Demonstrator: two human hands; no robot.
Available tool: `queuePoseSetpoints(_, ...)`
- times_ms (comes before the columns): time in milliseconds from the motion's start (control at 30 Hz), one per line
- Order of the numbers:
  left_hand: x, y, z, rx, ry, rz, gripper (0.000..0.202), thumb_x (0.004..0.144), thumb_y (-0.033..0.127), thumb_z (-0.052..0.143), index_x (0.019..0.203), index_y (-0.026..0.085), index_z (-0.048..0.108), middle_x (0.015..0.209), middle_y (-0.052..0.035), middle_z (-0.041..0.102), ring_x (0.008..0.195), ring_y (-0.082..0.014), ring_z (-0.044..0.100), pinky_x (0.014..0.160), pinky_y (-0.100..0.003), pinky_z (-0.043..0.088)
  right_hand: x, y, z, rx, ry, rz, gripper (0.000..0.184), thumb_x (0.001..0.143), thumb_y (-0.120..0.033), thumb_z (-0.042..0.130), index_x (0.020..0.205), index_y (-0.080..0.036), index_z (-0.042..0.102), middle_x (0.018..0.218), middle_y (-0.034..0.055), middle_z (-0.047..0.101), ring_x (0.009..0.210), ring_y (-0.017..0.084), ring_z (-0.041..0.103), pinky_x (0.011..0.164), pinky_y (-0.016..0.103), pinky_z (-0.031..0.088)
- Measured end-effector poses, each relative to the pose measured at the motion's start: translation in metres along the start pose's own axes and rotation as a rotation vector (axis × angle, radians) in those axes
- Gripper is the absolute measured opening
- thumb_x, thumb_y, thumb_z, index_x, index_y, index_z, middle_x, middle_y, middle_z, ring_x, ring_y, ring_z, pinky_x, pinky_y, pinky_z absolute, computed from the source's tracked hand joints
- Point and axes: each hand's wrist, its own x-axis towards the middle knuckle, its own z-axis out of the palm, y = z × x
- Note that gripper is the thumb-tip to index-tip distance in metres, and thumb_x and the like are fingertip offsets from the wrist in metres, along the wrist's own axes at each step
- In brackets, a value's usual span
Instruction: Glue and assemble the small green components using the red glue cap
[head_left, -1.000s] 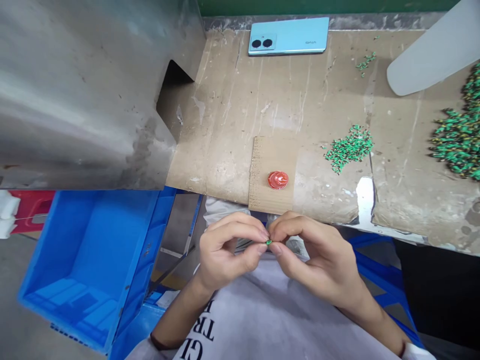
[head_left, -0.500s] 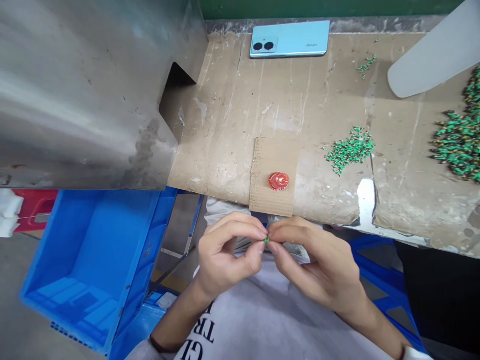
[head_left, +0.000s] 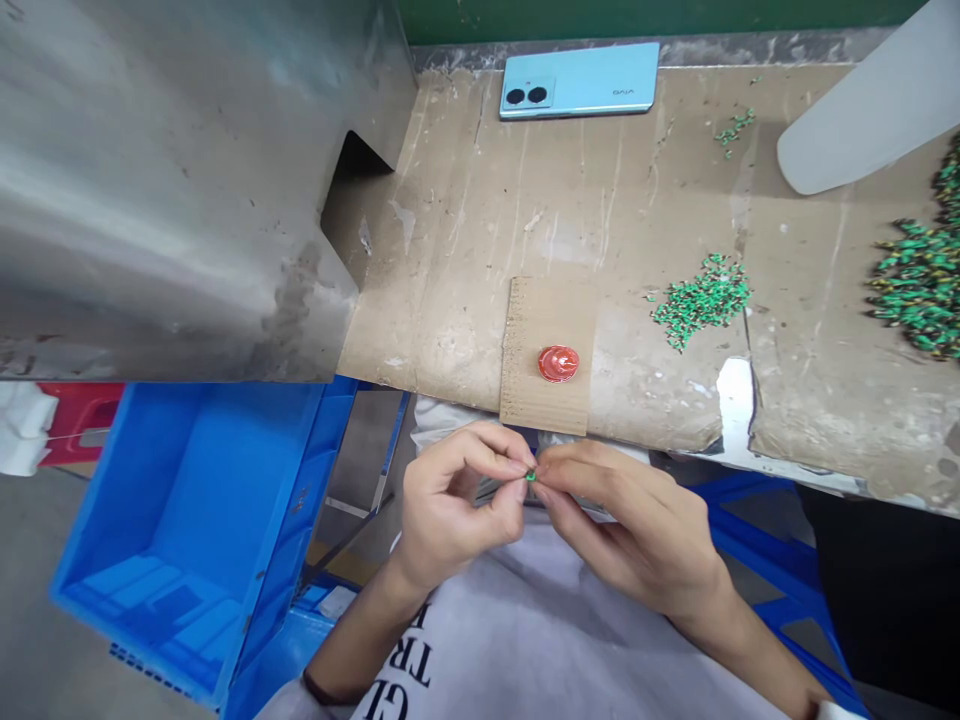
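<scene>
Between the fingertips of both hands is a tiny green piece (head_left: 531, 476), mostly covered by the fingers, so its kind cannot be made out. My left hand (head_left: 465, 495) pinches it from one side with thumb and forefinger. My right hand (head_left: 634, 520) closes on its other side. Both hands are in front of the table edge, above my lap. Just beyond them, a small glossy red cap-like thing (head_left: 559, 363) rests on a strip of corrugated cardboard (head_left: 551, 310). To its right lies a pile of small green pieces (head_left: 703, 300) with pale and dark ends.
A light blue phone (head_left: 579, 82) lies at the back of the cardboard-covered table (head_left: 450, 250). At right are a larger heap of green and dark pieces (head_left: 919, 290) and a whitish rounded object (head_left: 870, 110). A metal housing (head_left: 165, 190) stands left, above a blue crate (head_left: 210, 480).
Both hands stay pinched together around the green piece, with only slight shifts of the fingers. The whole view has moved a little.
</scene>
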Motion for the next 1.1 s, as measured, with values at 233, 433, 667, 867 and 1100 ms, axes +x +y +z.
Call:
queuePoseSetpoints(233, 0.002, 0.000, 0.000, -0.007, -0.022, -0.004, 0.026, 0.079, -0.007, 0.074, 0.081, 0.018, 0.066, 0.087, -0.0037, 0.079, 0.076, -0.0140, 0.077, 0.067, -0.020, 0.060, 0.001, 0.003, -0.003, -0.002, -0.026, -0.081, 0.017, 0.106, -0.006, 0.063, 0.116, -0.017, 0.071, 0.099, 0.0103, 0.083, 0.085, 0.021, 0.081, 0.076, 0.030, 0.071)
queuePoseSetpoints(433, 0.002, 0.000, 0.000, 0.064, -0.004, 0.000, 0.027, 0.080, -0.006, 0.074, 0.078, 0.018, 0.063, 0.085, -0.0049, 0.079, 0.074, -0.0157, 0.077, 0.063, -0.021, 0.058, 0.000, 0.009, -0.004, -0.061, -0.036, -0.141, 0.018, 0.103, -0.005, 0.066, 0.114, -0.018, 0.072, 0.095, 0.0083, 0.083, 0.080, 0.021, 0.080, 0.068, 0.030, 0.070)
queuePoseSetpoints(667, -0.001, -0.003, 0.001, -0.021, -0.041, -0.045, 0.015, 0.093, 0.011, 0.082, 0.104, 0.019, 0.075, 0.093, -0.0055, 0.080, 0.083, -0.0162, 0.077, 0.077, -0.025, 0.065, 0.001, 0.008, -0.010, 0.089, -0.010, 0.016, 0.020, 0.101, -0.006, 0.071, 0.113, -0.021, 0.076, 0.097, 0.0069, 0.085, 0.082, 0.021, 0.084, 0.074, 0.030, 0.072)
queuePoseSetpoints(867, 0.003, -0.009, -0.001, -0.095, -0.072, 0.120, 0.040, 0.086, 0.010, 0.094, 0.114, 0.023, 0.068, 0.095, 0.0002, 0.073, 0.083, -0.0125, 0.073, 0.078, -0.021, 0.065, 0.003, -0.009, -0.011, 0.540, 0.038, 0.413, 0.007, 0.103, -0.014, 0.075, 0.105, -0.020, 0.080, 0.069, -0.0021, 0.079, 0.048, 0.012, 0.072, 0.045, 0.019, 0.060)
queuePoseSetpoints(1100, 0.003, -0.013, -0.001, -0.112, -0.081, 0.146, 0.038, 0.088, 0.013, 0.093, 0.100, 0.023, 0.059, 0.084, 0.0037, 0.069, 0.073, -0.0117, 0.070, 0.072, -0.021, 0.063, 0.004, -0.012, -0.008, 0.768, 0.002, 0.564, 0.008, 0.106, -0.023, 0.075, 0.104, -0.017, 0.081, 0.068, -0.0001, 0.081, 0.045, 0.012, 0.073, 0.044, 0.017, 0.062)
